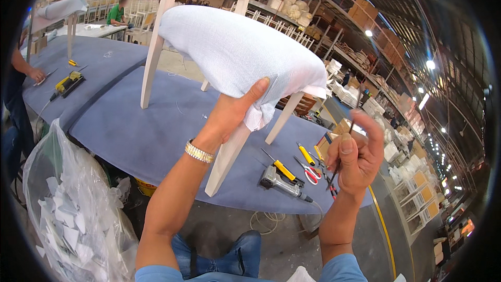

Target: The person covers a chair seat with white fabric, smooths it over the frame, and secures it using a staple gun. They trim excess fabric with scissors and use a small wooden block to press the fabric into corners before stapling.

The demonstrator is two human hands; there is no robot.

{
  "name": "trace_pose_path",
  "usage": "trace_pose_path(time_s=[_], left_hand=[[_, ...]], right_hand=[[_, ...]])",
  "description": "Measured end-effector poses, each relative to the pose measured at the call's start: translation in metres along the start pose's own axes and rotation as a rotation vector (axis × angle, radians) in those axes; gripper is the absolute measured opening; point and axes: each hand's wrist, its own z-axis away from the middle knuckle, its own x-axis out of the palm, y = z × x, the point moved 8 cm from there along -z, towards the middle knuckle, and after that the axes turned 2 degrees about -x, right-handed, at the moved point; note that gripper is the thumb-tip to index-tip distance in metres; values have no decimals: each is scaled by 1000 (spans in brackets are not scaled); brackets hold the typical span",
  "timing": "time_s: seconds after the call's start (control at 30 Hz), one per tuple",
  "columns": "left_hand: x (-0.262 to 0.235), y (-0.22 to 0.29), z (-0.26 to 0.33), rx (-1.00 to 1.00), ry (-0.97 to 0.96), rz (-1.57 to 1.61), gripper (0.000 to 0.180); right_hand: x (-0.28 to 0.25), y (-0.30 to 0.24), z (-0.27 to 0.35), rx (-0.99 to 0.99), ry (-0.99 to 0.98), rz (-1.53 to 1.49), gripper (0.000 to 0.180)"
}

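Observation:
A pale wooden chair with light grey-white fabric [235, 47] draped over its seat stands on the blue-covered table. My left hand [237, 109] grips the fabric at the seat's near corner, thumb on top, just above a front chair leg [227, 162]. The cloth bunches beneath the fingers, which are partly hidden. My right hand [354, 159], raised to the right of the chair, pinches a thin dark rod [357, 105] between thumb and fingers; its exact kind cannot be made out. Below, on the table, lie a grey air stapler [276, 178], a yellow-handled screwdriver [284, 170] and red-and-white scissors [309, 173].
Another yellow-handled tool [306, 154] lies by the scissors. A clear plastic bag of white scraps [73, 224] stands at the left of the blue-covered table [120, 136]. A co-worker's hand [36, 74] is at the far left, near a yellow-and-black stapler [69, 83].

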Motion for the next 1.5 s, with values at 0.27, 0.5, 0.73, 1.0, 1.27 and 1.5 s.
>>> trace_pose_path(time_s=[0.27, 0.5, 0.73, 1.0, 1.27, 1.5], left_hand=[[-1, 5, 2, 99, 46, 47, 75], [-5, 5, 5, 159, 114, 8, 67], [-5, 3, 3, 162, 98, 42, 55], [-5, 5, 1, 224, 91, 103, 45], [-3, 0, 1, 168, 83, 77, 48], [1, 2, 2, 147, 29, 115, 46]], right_hand=[[32, 14, -28, -117, -37, -331, 27], [49, 25, -32, -284, 141, 243, 31], [55, 46, -36, -290, 135, 295, 26], [62, 55, -40, -305, 118, 336, 21], [57, 82, -45, -147, 191, 107, 33], [55, 90, -50, -56, 238, 69, 35]])
